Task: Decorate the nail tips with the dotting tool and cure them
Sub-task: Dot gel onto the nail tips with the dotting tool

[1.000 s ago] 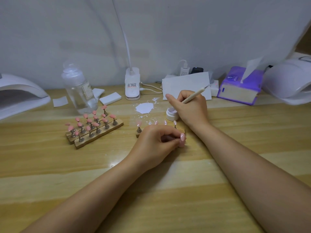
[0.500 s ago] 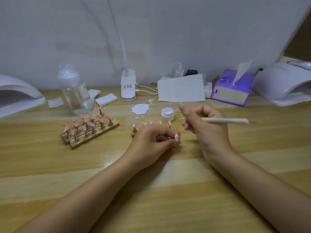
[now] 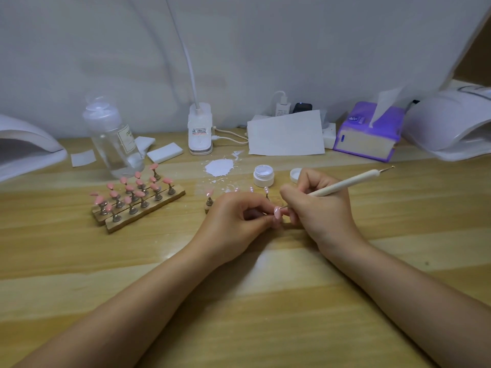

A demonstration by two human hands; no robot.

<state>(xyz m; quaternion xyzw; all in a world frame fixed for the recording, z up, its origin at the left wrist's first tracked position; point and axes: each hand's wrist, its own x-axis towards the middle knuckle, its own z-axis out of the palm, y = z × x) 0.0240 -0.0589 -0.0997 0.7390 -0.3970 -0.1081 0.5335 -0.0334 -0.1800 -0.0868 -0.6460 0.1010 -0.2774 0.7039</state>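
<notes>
My left hand (image 3: 236, 221) pinches a pink nail tip (image 3: 277, 212) on its small stand, at the table's middle. My right hand (image 3: 318, 208) grips the cream dotting tool (image 3: 345, 185) like a pen, its metal point touching that tip. Behind my hands a wooden strip (image 3: 209, 204) carries more pink tips, mostly hidden by my fingers. A small open white jar (image 3: 263, 176) of white gel stands just beyond, its lid (image 3: 295, 175) beside it. Two wooden holders (image 3: 138, 200) with several pink tips lie to the left.
White curing lamps sit at the far left (image 3: 29, 152) and far right (image 3: 451, 126). A clear bottle (image 3: 114, 139), a desk-lamp base (image 3: 200, 130), white paper (image 3: 285, 134), a purple tissue box (image 3: 368, 134) and a white spill (image 3: 220, 167) line the back.
My right hand drew the tool back from the jar, swung it sideways, then brought its point down onto the tip held by my left hand. The left hand stayed in place.
</notes>
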